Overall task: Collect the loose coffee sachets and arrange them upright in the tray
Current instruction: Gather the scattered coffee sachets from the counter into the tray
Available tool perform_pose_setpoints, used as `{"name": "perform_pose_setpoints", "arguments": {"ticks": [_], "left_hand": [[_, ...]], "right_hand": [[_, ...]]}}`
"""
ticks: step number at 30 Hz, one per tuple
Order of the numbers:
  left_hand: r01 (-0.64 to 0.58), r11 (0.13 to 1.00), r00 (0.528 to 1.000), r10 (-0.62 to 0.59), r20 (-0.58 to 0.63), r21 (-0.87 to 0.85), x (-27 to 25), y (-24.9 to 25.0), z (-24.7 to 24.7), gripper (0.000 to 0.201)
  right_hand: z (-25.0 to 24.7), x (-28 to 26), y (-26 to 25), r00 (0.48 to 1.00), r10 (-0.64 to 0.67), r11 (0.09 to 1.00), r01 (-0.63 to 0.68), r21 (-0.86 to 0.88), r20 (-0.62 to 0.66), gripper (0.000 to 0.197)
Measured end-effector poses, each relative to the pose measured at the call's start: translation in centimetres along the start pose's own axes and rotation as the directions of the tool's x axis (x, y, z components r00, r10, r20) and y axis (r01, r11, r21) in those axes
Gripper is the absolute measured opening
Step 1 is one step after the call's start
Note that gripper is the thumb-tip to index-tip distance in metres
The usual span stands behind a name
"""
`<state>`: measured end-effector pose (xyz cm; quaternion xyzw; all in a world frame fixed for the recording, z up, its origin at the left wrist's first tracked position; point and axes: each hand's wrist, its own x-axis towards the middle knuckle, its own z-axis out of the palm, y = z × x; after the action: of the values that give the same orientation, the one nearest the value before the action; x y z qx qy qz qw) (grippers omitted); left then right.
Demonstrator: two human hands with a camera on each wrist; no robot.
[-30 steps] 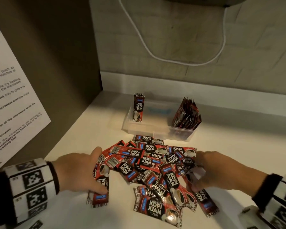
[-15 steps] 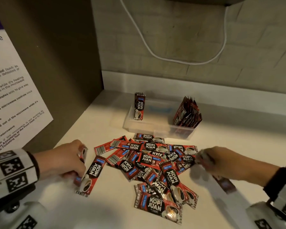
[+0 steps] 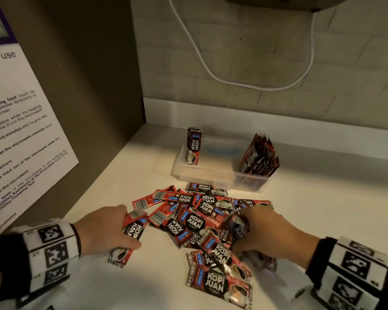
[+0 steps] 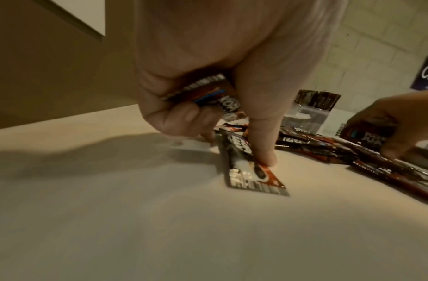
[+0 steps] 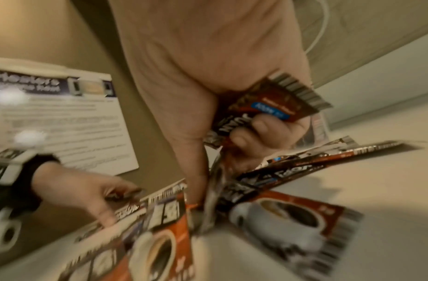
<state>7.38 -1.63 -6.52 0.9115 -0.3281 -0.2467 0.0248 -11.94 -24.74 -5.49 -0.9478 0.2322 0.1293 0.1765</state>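
Observation:
Several red and black coffee sachets (image 3: 197, 222) lie in a loose heap on the white counter. Behind them stands a clear plastic tray (image 3: 202, 173), with one sachet (image 3: 194, 146) upright at its left end and a bunch of sachets (image 3: 259, 156) upright at its right end. My left hand (image 3: 108, 229) grips a sachet (image 4: 208, 91) in curled fingers at the heap's left edge, and its thumb presses another sachet (image 4: 251, 171) flat on the counter. My right hand (image 3: 267, 233) is on the heap's right side, gripping a sachet (image 5: 268, 108) in its curled fingers.
A brown side panel (image 3: 87, 86) with a printed notice (image 3: 16, 135) closes the left. A tiled wall with a hanging white cable (image 3: 244, 83) closes the back. The counter (image 3: 143, 287) runs bare in front of the heap and right of the tray.
My left hand has moved right, back to the heap's left edge, still holding its sachet. My right hand has moved left onto the heap. The heap itself has shifted little.

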Motion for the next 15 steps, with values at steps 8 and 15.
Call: {"name": "perform_pose_setpoints", "arguments": {"ticks": [8,15], "left_hand": [[0.025,0.989,0.996,-0.012,0.089,-0.148,1.6,0.3,-0.8,0.016],[-0.007,0.984,0.995,-0.011,-0.101,-0.18,2.4,0.0,-3.5,0.01]], "right_hand": [[-3.7,0.8,0.9,0.981,-0.064,0.952,0.116,0.284,-0.183,0.021],[-1.9,3.7,-2.1,0.988,-0.132,0.991,0.13,-0.024,-0.078,0.045]]}}
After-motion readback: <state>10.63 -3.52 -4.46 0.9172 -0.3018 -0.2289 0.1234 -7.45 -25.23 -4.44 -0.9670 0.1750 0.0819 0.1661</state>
